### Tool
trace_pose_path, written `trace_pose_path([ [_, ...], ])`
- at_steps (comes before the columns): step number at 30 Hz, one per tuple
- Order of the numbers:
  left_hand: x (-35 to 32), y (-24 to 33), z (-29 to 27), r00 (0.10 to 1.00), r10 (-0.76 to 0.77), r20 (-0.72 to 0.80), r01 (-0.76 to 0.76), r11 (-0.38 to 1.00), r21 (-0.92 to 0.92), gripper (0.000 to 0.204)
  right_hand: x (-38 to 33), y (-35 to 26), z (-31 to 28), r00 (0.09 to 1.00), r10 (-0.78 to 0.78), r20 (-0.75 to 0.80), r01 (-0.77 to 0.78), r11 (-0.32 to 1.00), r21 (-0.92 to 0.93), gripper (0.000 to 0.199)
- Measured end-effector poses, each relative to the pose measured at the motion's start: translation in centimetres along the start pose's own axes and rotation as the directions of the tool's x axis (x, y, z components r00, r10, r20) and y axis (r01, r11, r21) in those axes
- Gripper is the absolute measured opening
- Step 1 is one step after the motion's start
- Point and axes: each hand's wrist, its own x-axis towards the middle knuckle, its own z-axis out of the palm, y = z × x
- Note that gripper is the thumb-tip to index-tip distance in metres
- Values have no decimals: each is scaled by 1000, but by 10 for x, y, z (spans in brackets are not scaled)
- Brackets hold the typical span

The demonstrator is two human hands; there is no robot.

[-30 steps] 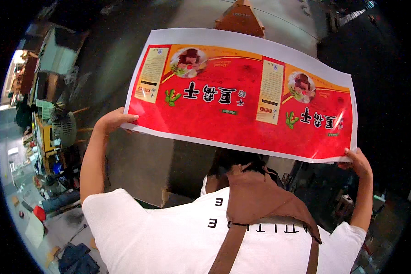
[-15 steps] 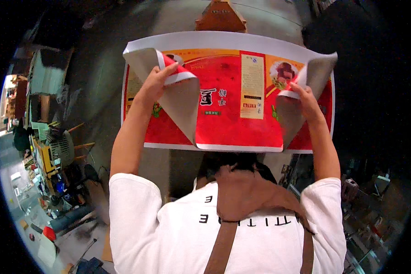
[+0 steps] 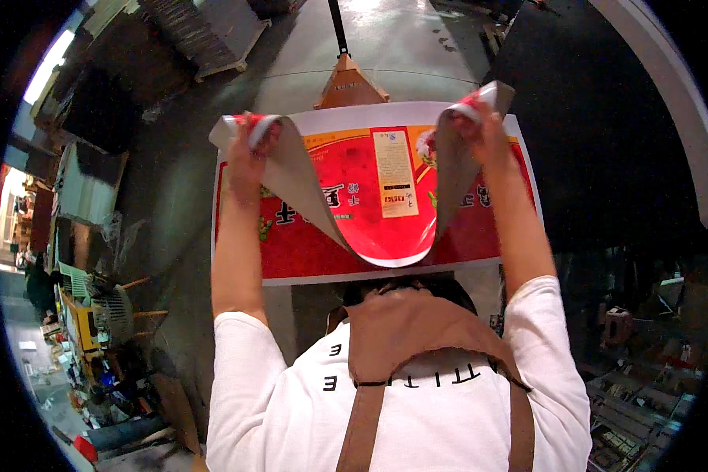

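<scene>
A large printed sheet [image 3: 393,236], red and yellow with a white margin and a grey back, is bent into a U between my hands. Its near edge sags in the middle, and both sides curl upward. My left hand [image 3: 248,157] is closed on the left side of this sheet, blurred by motion. At the right, my right hand [image 3: 486,138] grips the other side, its fingers partly behind the curled paper. Beneath lies another red printed sheet [image 3: 307,256] of the same kind; how many lie under it is hidden.
An orange pallet jack [image 3: 352,85] with a black handle stands beyond the sheets. Wrapped stacks [image 3: 204,35] sit on a pallet at the far left. A green stool-like piece [image 3: 110,311] and clutter line the left side. Dark shelving or racks fill the lower right.
Both hands have risen and moved farther away, curling the sheet's sides up more steeply. More of the sheet beneath shows. The view has tilted up, bringing the pallet jack's handle in.
</scene>
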Motion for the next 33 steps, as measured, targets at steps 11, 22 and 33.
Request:
trace_pose_path([
  [11, -27, 170, -102, 926, 313, 213, -117, 771, -626, 13, -115, -186, -186, 975, -223, 24, 170, 805, 568, 9],
  [22, -35, 156, -17, 967, 231, -109, -254, 920, -299, 24, -136, -168, -129, 955, -268, -127, 296, 844, 447, 18],
  [33, -88, 156, 94, 946, 280, 165, -277, 960, -39, 16, -347, -176, -256, 903, -230, -364, 420, 652, 631, 25],
])
